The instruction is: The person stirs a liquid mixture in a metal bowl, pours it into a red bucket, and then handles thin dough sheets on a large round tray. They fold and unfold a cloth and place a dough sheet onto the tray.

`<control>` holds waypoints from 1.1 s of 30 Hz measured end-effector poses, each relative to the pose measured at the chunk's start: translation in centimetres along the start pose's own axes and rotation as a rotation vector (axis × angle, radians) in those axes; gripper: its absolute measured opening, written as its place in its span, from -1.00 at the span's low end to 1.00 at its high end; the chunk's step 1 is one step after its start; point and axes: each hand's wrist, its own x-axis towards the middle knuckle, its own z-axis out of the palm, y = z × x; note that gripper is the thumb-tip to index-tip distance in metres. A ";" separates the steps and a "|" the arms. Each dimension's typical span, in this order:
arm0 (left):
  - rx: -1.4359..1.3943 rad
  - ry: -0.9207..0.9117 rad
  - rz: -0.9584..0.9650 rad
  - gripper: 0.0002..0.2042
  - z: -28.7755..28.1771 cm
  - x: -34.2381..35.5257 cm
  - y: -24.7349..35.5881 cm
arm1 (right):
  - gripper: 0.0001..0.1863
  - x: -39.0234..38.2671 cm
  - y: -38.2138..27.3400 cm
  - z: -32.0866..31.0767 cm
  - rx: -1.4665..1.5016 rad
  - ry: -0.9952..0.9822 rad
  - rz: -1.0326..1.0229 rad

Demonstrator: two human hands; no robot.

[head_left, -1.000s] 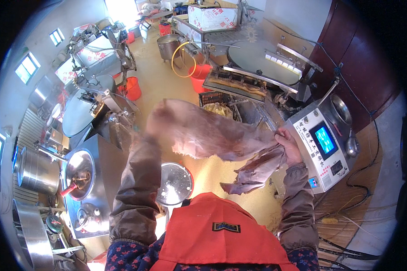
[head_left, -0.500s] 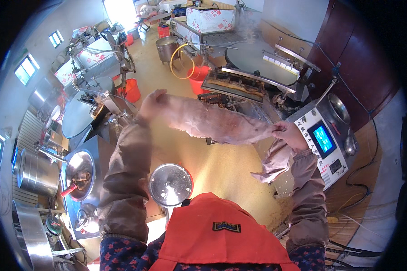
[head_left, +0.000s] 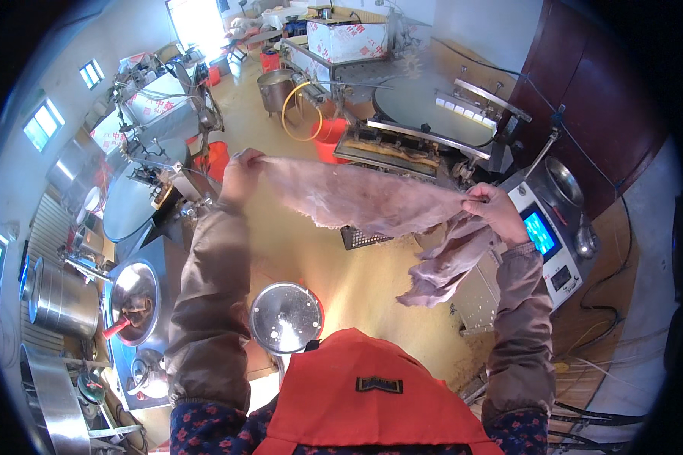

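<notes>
A thin pinkish-grey cloth [head_left: 357,193] with ragged edges is stretched between my two hands in front of me. My left hand [head_left: 243,178] is closed on its left end. Pinched in the fingers of my right hand [head_left: 499,214] is the other side of the cloth. A loose, crumpled tail of it hangs below my right hand, beside the control panel [head_left: 542,235] with its lit blue screen. The middle of the cloth sags above a dark crate [head_left: 364,238] on the floor, covering part of it.
Ahead to the right stands a large round griddle [head_left: 425,106] with metal bars across it. A red bucket [head_left: 329,139] is beside it. Nearer me is a round lidded container [head_left: 285,317]. At left, a steel bowl [head_left: 146,292] holds a red-handled tool; another round griddle [head_left: 133,201] lies beyond.
The cloth has been drawn flatter and shows more of its breadth. My left hand has shifted a little left, and my right hand slightly up. The loose tail has spread out.
</notes>
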 end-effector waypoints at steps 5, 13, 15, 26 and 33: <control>-0.572 -0.065 -0.262 -0.94 -1.9 -0.5 3.1 | -0.76 -0.1 -0.1 -0.5 0.157 0.018 0.008; -0.601 0.279 -0.013 -0.93 -1.3 -0.2 7.4 | -0.85 1.1 0.6 -0.1 0.022 0.044 0.023; -0.533 0.288 -0.006 -0.90 -2.2 -1.2 9.1 | -0.88 1.1 1.8 0.0 -0.085 0.083 -0.024; -0.618 -0.705 0.825 -0.85 -0.2 -11.6 22.7 | -0.76 3.4 9.8 4.7 1.015 0.491 -0.294; -0.528 -0.781 0.386 -0.84 1.6 -7.9 21.5 | -0.73 2.6 3.0 6.0 0.718 0.146 -0.245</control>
